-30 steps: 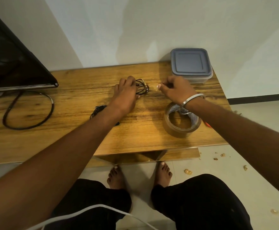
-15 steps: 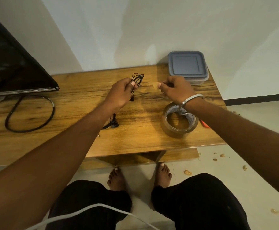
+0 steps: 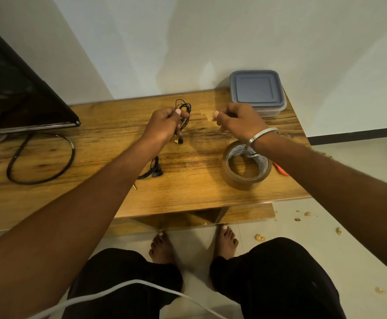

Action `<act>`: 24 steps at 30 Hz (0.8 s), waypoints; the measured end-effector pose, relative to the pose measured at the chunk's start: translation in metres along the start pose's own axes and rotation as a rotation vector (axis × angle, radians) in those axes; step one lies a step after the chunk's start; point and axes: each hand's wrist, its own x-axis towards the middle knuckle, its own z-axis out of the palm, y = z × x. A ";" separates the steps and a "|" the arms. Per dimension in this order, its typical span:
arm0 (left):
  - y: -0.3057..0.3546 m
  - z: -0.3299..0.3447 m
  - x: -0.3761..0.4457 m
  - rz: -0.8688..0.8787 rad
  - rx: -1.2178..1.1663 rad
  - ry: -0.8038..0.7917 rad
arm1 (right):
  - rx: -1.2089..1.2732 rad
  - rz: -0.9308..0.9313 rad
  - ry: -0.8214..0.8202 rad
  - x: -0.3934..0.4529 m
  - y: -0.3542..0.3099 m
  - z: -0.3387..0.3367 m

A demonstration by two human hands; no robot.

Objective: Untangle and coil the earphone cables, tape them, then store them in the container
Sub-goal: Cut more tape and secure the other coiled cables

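I'm at home, probably a living room: my bare feet [image 3: 226, 243] on tiled floor [image 3: 302, 249], a low wooden stand [image 3: 199, 185] against plain walls [image 3: 210, 38], with what looks like a TV [image 3: 15, 97] on it

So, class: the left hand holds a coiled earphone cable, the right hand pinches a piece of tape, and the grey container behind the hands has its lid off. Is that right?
Not quite. The head view shows the grey container closed, with its lid on. The rest stands: the left hand holds a coiled earphone cable and the right hand pinches a piece of tape.
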 end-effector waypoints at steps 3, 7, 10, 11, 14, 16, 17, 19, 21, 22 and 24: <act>0.008 -0.002 -0.004 -0.016 -0.072 -0.009 | 0.065 -0.001 -0.003 -0.004 -0.009 -0.001; 0.018 -0.004 -0.011 -0.046 -0.151 -0.007 | 0.140 0.017 -0.002 -0.008 -0.021 0.002; 0.023 -0.007 -0.017 -0.053 -0.130 -0.038 | 0.192 0.040 0.003 -0.009 -0.027 0.004; 0.024 -0.007 -0.019 -0.052 -0.105 -0.052 | 0.210 0.049 0.003 -0.010 -0.029 0.004; 0.029 -0.005 -0.027 -0.013 0.007 -0.104 | 0.248 0.078 -0.007 -0.011 -0.033 0.010; 0.032 -0.002 -0.032 0.019 0.066 -0.135 | 0.266 0.101 -0.022 -0.013 -0.034 0.017; 0.034 -0.001 -0.034 0.033 0.095 -0.141 | 0.272 0.110 -0.023 -0.014 -0.034 0.020; 0.037 0.002 -0.037 0.047 0.136 -0.150 | 0.285 0.126 -0.004 -0.016 -0.034 0.025; 0.038 0.003 -0.039 0.051 0.125 -0.163 | 0.285 0.147 0.021 -0.015 -0.033 0.026; 0.038 0.003 -0.039 0.052 0.114 -0.171 | 0.280 0.157 0.027 -0.014 -0.033 0.026; 0.039 0.003 -0.038 0.040 0.100 -0.186 | 0.273 0.163 0.031 -0.013 -0.031 0.027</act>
